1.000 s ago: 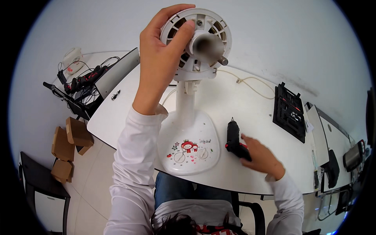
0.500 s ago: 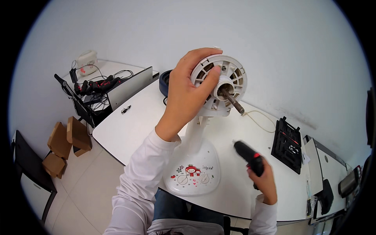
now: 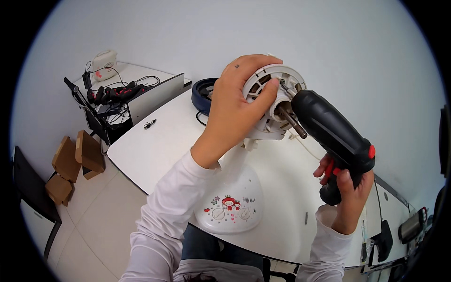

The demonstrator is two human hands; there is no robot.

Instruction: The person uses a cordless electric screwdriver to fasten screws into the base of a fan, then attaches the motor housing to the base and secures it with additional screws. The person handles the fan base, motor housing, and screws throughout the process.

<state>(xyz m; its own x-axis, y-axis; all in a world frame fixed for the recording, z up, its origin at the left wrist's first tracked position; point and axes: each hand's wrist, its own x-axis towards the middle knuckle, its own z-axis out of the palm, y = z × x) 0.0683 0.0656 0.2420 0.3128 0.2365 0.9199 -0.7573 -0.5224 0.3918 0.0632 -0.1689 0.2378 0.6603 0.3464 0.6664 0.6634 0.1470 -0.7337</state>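
A white electric fan without its blades stands on the desk, its cartoon-printed base (image 3: 229, 223) near the front edge. My left hand (image 3: 232, 105) is closed round the round slotted motor housing (image 3: 272, 126) at its top, thumb across the front. From the housing's threaded collar a bare metal shaft (image 3: 293, 123) sticks out. My right hand (image 3: 353, 197) grips the handle of a black cordless screwdriver (image 3: 326, 122) with red parts, fingers by its red trigger. Its bit reaches the upper front of the housing, near my left thumb; whether it sits in a screw is too small to tell.
Behind the fan lies a dark blue round part (image 3: 201, 96). A small black cable (image 3: 149, 124) rests on the white desk (image 3: 159, 150), a short dark piece (image 3: 306, 218) near the right forearm. Cardboard boxes (image 3: 89, 155) stand on the floor at left.
The screwdriver has swung up from above the desk to the motor housing, its bit now at the housing front. My left hand keeps its grip; the open tool case is now hidden.
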